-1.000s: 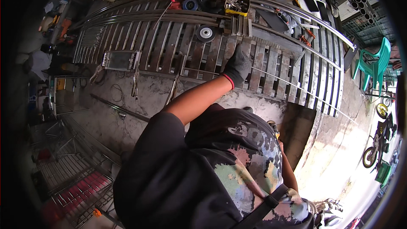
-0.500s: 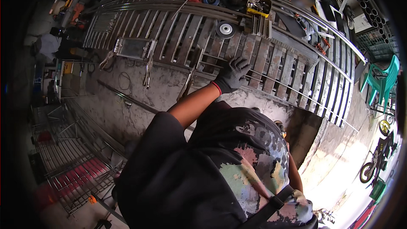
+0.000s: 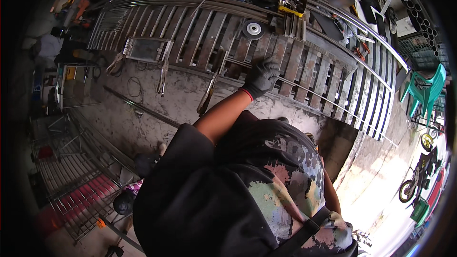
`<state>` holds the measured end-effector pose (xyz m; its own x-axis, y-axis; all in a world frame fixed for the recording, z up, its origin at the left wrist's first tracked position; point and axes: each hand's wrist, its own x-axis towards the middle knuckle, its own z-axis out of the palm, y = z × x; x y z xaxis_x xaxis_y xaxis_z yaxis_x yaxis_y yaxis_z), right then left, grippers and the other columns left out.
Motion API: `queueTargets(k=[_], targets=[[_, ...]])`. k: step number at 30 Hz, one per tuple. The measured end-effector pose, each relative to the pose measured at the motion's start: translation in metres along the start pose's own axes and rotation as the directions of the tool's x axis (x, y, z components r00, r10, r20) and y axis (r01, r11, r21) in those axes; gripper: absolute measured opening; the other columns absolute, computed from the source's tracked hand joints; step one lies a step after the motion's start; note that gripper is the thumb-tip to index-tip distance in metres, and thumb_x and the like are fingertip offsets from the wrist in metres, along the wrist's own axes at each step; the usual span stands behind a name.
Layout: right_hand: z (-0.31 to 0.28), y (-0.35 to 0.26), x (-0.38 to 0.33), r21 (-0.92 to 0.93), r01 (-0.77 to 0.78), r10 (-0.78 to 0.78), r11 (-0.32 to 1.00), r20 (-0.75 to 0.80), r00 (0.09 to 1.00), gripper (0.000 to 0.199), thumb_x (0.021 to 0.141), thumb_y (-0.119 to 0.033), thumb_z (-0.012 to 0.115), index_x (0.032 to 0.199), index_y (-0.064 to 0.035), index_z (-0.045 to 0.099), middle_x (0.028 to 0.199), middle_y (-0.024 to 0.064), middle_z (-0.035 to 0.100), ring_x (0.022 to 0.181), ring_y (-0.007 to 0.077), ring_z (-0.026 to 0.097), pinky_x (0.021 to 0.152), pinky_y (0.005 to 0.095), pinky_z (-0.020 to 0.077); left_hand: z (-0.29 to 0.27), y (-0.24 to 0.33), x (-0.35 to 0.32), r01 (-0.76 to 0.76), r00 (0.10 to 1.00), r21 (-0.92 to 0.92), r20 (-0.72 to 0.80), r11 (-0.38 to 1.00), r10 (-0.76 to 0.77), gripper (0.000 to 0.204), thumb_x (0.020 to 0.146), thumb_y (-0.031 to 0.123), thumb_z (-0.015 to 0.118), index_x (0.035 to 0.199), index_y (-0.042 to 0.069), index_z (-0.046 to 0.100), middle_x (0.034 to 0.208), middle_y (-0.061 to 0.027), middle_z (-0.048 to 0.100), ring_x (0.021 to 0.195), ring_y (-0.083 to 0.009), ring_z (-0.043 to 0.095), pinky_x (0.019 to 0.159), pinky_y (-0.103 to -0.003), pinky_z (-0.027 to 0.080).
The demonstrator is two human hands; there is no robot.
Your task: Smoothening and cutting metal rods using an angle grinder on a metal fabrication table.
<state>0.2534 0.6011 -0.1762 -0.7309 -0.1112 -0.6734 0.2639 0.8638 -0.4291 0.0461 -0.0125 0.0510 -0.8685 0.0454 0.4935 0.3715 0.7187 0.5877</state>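
Note:
My left hand (image 3: 263, 77), in a dark grey glove with a red cuff, is at the near edge of a slatted metal workbench (image 3: 202, 35). Its fingers are curled over a thin metal rod (image 3: 333, 103), which runs out to the right past the bench edge. Just left of the hand, a locking clamp (image 3: 208, 93) hangs from the edge. Beyond the hand lies a round grinding disc (image 3: 253, 29). My right arm (image 3: 332, 192) hangs down beside my body, and its hand is hidden.
A yellow box of small metal parts (image 3: 292, 5) stands at the back of the bench among long metal tubes. A flat metal frame (image 3: 147, 50) is clamped at the left edge. Right of the bench are a green plastic chair (image 3: 426, 93) and a motorbike (image 3: 419, 173). Metal racks (image 3: 71, 162) stand lower left.
My left hand's fingers, spread before, have curled in over the rod. The view has shifted slightly. At lower left, a person's dark head and patterned clothing have come into sight.

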Motion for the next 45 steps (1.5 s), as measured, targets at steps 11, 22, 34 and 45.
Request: queueTargets(k=[11,22,34,45], targets=[[-0.026,-0.094,-0.062,0.353,-0.301,0.305,0.886,0.046,0.951,0.038,0.086,-0.034,0.082,0.098,0.0025,0.076,0.086,0.0195,0.078,0.079,0.0269,0.075,0.071,0.0452,0.0546,0.019,-0.004,0.023,0.028,0.967,0.322,0.23,0.946,-0.106,0.015,0.086,0.03,0.077,0.089,0.015,0.076,0.1,-0.0099,0.073,0.093,-0.0364,0.069,0.081,-0.052,0.052],[-0.05,-0.196,-0.111,0.122,-0.345,0.351,0.931,-0.034,0.936,0.048,0.088,-0.042,0.077,0.109,0.0013,0.076,0.102,0.0248,0.078,0.102,0.0394,0.077,0.086,0.048,0.058,0.027,-0.006,0.014,-0.075,0.979,0.388,0.205,0.919,-0.007,0.023,0.089,0.037,0.076,0.089,0.014,0.076,0.089,-0.0132,0.069,0.085,-0.0394,0.067,0.075,-0.053,0.052],[-0.059,-0.208,-0.114,0.205,-0.274,0.282,0.939,-0.008,0.959,0.043,0.087,-0.033,0.079,0.112,0.0017,0.076,0.103,0.0196,0.08,0.094,0.0294,0.077,0.081,0.0418,0.0571,0.019,-0.026,0.014,-0.141,0.97,0.446,0.242,0.884,0.033,0.024,0.087,0.038,0.076,0.081,0.015,0.074,0.088,-0.0113,0.068,0.084,-0.038,0.067,0.072,-0.053,0.051],[-0.083,-0.237,-0.133,0.59,-0.065,0.102,0.805,-0.029,0.994,0.024,0.086,-0.017,0.083,0.103,-0.0031,0.075,0.087,0.0013,0.075,0.082,0.011,0.067,0.073,0.035,0.0538,0.014,-0.064,-0.009,-0.21,0.942,0.538,0.335,0.816,0.022,0.024,0.092,0.044,0.07,0.086,0.021,0.07,0.089,-0.0057,0.066,0.086,-0.0315,0.064,0.074,-0.05,0.047]])
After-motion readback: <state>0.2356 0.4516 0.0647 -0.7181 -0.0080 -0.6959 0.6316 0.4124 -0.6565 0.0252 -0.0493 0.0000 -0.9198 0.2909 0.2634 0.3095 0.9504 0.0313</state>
